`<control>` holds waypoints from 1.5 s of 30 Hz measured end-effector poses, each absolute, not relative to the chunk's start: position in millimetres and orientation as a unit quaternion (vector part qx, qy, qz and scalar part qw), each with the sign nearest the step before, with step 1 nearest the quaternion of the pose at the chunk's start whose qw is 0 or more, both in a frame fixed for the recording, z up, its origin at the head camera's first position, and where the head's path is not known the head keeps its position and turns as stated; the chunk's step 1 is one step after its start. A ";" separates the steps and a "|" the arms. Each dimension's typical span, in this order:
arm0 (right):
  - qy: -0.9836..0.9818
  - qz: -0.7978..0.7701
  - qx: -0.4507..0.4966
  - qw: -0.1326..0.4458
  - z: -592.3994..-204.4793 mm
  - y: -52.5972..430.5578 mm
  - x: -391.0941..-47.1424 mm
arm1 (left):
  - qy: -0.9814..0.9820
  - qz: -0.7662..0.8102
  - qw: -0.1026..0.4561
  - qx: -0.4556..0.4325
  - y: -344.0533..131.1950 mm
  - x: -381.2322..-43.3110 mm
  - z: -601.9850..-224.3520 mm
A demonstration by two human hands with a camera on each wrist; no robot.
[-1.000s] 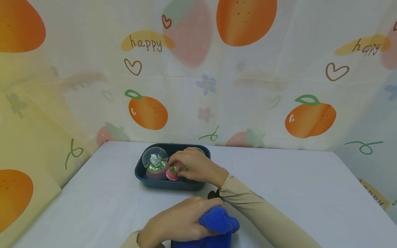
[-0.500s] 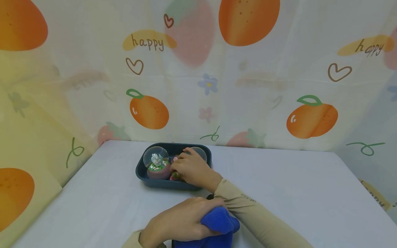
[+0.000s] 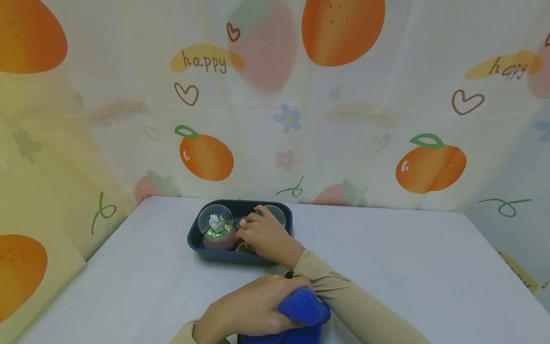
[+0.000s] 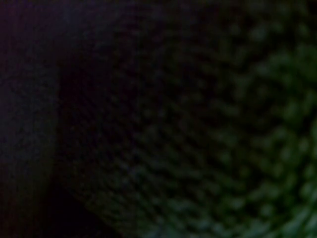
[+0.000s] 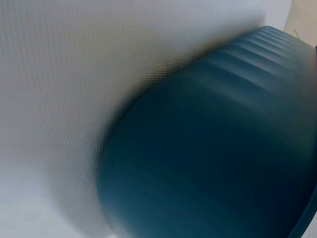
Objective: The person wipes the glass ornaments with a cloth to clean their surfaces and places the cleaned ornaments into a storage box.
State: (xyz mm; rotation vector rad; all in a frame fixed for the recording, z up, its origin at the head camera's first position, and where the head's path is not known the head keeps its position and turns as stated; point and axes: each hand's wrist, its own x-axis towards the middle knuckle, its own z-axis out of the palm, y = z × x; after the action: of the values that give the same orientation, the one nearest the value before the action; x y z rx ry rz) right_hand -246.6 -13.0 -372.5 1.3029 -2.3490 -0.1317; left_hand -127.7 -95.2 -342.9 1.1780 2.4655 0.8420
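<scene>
My right hand [image 3: 268, 236] reaches into a dark teal tray [image 3: 240, 259], fingers bent down over a small pink-and-green ornament [image 3: 242, 247] that they mostly hide. To its left in the tray stands a snow globe [image 3: 217, 227] with a white figure and a mauve base. A second clear dome [image 3: 278, 215] shows behind the hand on the right. My left hand [image 3: 253, 306] grips a bunched blue cloth [image 3: 302, 308] in the near foreground. The left wrist view is too dark to read. In the right wrist view, the tray's outer wall [image 5: 208, 148] fills most of the frame.
A white-covered table [image 3: 386, 267] carries the tray near its back edge. Behind it hangs a fruit-printed curtain [image 3: 343, 143], with more of it at both sides. The right forearm sleeve [image 3: 352, 296] passes close beside the blue cloth.
My right hand has lowered the pink-and-green ornament deeper into the tray, uncovering the dome on the right. Over the last half second it hardly moves. The left hand stays on the blue cloth.
</scene>
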 end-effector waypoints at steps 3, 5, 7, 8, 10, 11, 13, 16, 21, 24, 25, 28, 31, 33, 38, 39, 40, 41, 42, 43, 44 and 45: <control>-0.850 -0.044 0.475 0.225 -371.5 -11.1 -246.8 | 0.857 0.290 0.148 0.401 -94.2 -128.2 -342.6; -0.847 -0.036 0.481 0.224 -370.5 -9.4 -247.4 | 0.860 0.286 0.155 0.393 -93.6 -128.7 -341.8; -0.844 -0.025 0.489 0.220 -369.6 -7.5 -248.3 | 0.863 0.283 0.160 0.386 -93.0 -129.1 -341.4; -0.842 -0.020 0.493 0.217 -369.1 -6.7 -249.0 | 0.864 0.282 0.162 0.384 -92.9 -129.4 -341.3; -0.841 -0.006 0.498 0.210 -367.6 -4.7 -249.0 | 0.866 0.279 0.162 0.382 -92.8 -129.8 -341.7; -0.841 0.001 0.500 0.209 -366.9 -3.7 -249.1 | 0.866 0.279 0.163 0.381 -92.9 -130.1 -342.1; -0.838 0.019 0.502 0.215 -365.6 -0.9 -248.5 | 0.867 0.279 0.164 0.379 -93.2 -130.3 -342.6; -0.829 0.048 0.501 0.242 -364.1 6.0 -246.3 | 0.867 0.278 0.159 0.382 -93.7 -130.8 -343.6; -0.817 0.085 0.503 0.268 -362.7 24.5 -240.8 | 0.863 0.287 0.150 0.388 -93.7 -131.9 -344.5; -0.823 0.108 0.502 0.243 -361.8 39.5 -234.7 | 0.864 0.289 0.148 0.385 -93.3 -132.5 -344.7; -0.827 0.117 0.499 0.234 -361.9 44.9 -232.2 | 0.865 0.288 0.149 0.382 -93.2 -132.7 -344.8; -0.830 0.133 0.494 0.224 -363.8 62.3 -224.7 | 0.871 0.280 0.145 0.378 -93.1 -133.0 -345.1; -0.830 0.151 0.487 0.227 -369.0 80.4 -219.1 | 0.874 0.280 0.152 0.366 -94.2 -133.3 -345.0; -0.831 0.163 0.480 0.230 -373.5 92.6 -216.9 | 0.873 0.292 0.151 0.360 -95.8 -133.1 -345.0; -0.841 0.191 0.444 0.242 -380.8 121.4 -214.6 | 0.848 0.378 0.146 0.343 -99.5 -132.6 -344.5; -0.843 0.201 0.436 0.244 -381.8 126.1 -214.5 | 0.839 0.399 0.145 0.340 -99.8 -132.3 -344.1; -0.844 0.210 0.427 0.245 -382.9 130.3 -214.4 | 0.830 0.419 0.145 0.338 -99.7 -131.9 -343.6; -0.846 0.219 0.419 0.248 -384.2 134.0 -214.6 | 0.821 0.437 0.142 0.339 -99.3 -131.6 -343.2; -0.845 0.227 0.414 0.250 -385.3 137.1 -215.0 | 0.812 0.452 0.138 0.343 -98.8 -131.3 -343.1; -0.845 0.233 0.410 0.251 -386.4 139.8 -215.7 | 0.805 0.464 0.136 0.344 -98.2 -130.8 -342.8; -0.846 0.236 0.406 0.251 -387.0 142.0 -216.3 | 0.801 0.472 0.136 0.342 -97.9 -130.1 -342.4; -0.847 0.239 0.403 0.252 -387.4 143.6 -217.1 | 0.799 0.478 0.137 0.339 -97.9 -129.7 -342.1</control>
State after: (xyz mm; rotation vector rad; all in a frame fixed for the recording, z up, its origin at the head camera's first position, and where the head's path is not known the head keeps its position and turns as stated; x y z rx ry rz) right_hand -217.1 143.6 -387.4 1.0972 -2.3035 0.6488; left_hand -129.7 -97.9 -342.1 0.9799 2.3114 1.3842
